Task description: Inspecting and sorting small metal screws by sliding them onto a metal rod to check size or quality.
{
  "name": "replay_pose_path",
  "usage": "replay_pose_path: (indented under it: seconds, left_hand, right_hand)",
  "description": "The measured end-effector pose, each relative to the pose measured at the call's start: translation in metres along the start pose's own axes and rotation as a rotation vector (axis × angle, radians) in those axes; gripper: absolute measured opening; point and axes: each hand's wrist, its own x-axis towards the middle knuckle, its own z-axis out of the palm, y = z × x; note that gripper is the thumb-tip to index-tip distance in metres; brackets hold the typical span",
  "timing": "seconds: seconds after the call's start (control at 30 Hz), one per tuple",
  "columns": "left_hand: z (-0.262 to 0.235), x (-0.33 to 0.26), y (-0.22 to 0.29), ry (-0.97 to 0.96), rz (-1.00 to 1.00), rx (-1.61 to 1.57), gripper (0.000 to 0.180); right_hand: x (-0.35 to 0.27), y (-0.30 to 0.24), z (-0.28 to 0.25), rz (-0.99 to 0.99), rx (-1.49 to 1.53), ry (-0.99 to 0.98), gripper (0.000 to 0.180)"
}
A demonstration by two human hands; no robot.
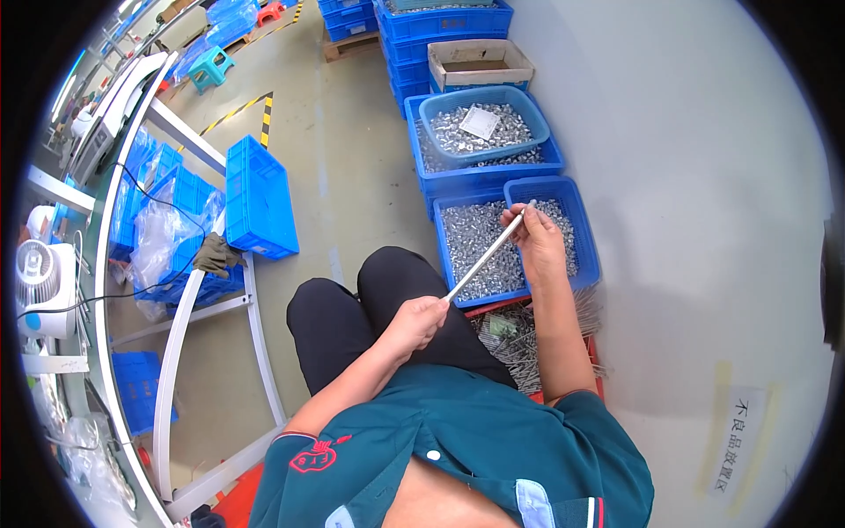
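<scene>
A slim, pale metal rod (483, 260) slants across my lap, its far end up and to the right. My left hand (417, 325) is closed around the lower end. At the upper end, the thumb and fingers of my right hand (540, 245) pinch the tip; whether a small fitting sits there is too small to tell. Below and behind my right hand is a blue bin (443, 251) of small silvery metal parts (473, 231). A smaller blue basket (587, 248) with similar parts sits at its right. Many thin metal rods (519, 356) lie beside my right thigh.
Farther ahead, a light-blue basket (431, 104) of metal parts rests in another blue bin, before stacked crates (414, 53). A white wall (687, 220) runs along my right. At left stand a white-framed bench (172, 387), a tilted blue crate (260, 198) and a small fan (40, 273).
</scene>
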Motion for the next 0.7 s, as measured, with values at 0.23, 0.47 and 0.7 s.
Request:
replay_pose_path:
  seconds: [0.23,0.47,0.7]
  left_hand:
    - [0.006,0.015,0.001,0.019,-0.097,0.024,0.033]
    - [0.026,0.058,0.006,-0.066,-0.229,-0.033,0.041]
    - [0.068,0.114,-0.004,-0.05,-0.324,0.023,0.048]
  right_hand:
    - [-0.018,0.023,-0.079,0.257,-0.732,-0.091,0.027]
    - [-0.073,0.034,-0.062,0.469,-0.372,-0.101,0.046]
    - [-0.056,0.095,-0.049,0.387,0.145,0.113,0.027]
